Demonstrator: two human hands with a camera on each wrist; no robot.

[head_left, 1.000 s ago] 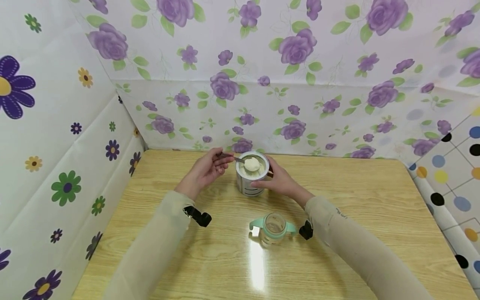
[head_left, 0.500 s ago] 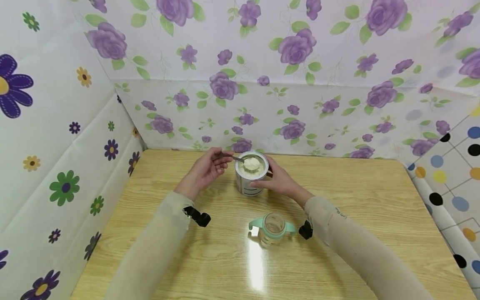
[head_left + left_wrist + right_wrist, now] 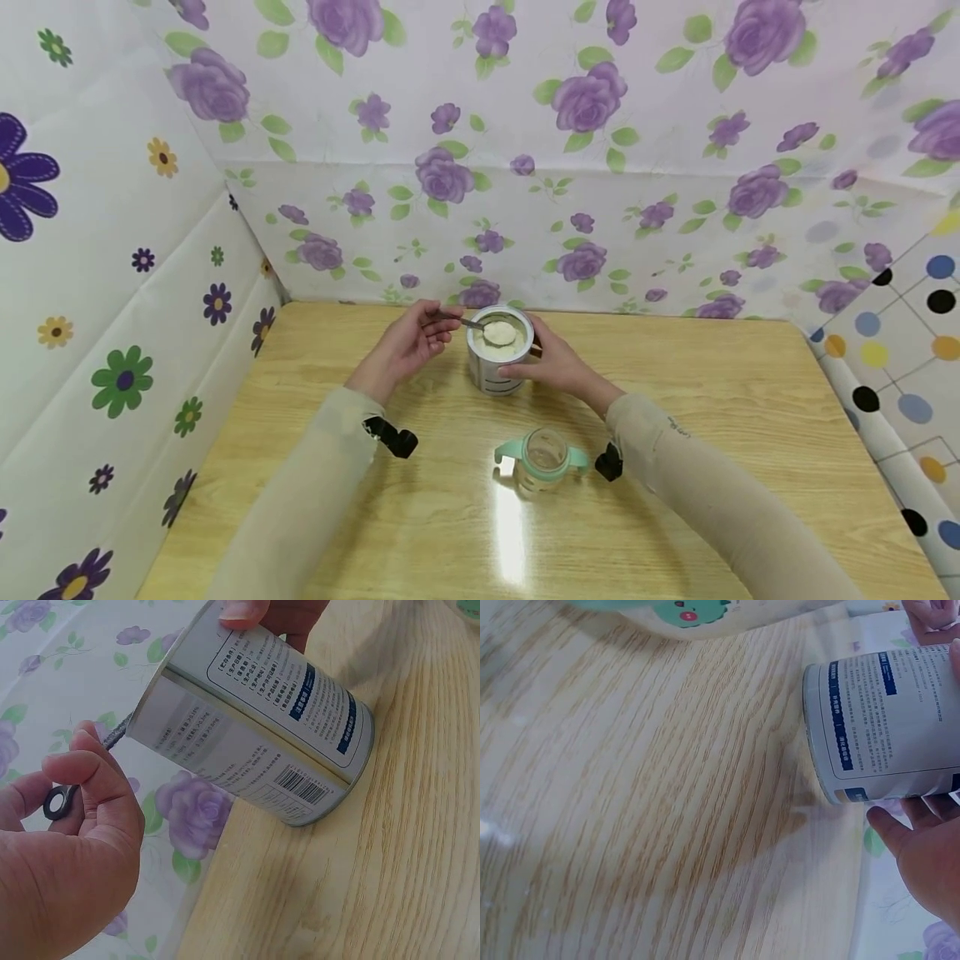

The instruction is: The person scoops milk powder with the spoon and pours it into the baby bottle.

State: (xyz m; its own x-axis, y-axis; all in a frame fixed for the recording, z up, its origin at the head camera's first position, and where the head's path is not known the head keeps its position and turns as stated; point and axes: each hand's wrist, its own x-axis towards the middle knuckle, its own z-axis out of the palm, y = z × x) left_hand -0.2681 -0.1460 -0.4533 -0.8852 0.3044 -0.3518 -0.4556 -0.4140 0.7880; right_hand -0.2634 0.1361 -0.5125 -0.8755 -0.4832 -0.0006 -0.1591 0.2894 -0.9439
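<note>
At the far middle of the table a tin can [image 3: 487, 377] of pale powder stands uncovered. My left hand [image 3: 405, 343], left of it, pinches a dark-handled spoon [image 3: 471, 323], whose bowl carries a rounded heap of powder inside the can's mouth. In the left wrist view the ring at the handle's end [image 3: 49, 805] sticks out between the fingers. My right hand [image 3: 557, 362] grips the can from the right, thumb across the front; its other fingers are partly hidden behind. Nearer to me stands a clear baby bottle [image 3: 542, 473] without a cap, with mint-green handles.
The wood-grain table [image 3: 675, 375] meets a purple-flowered cloth [image 3: 517, 233] right behind the can. More patterned cloth hangs at the left and right. The bottle stands close to the right wrist's black camera [image 3: 609, 463].
Both hands, the can and the bottle keep nearly the same places. The spoon stays over the powder, its heap shifting only slightly. The head view has drifted a little.
</note>
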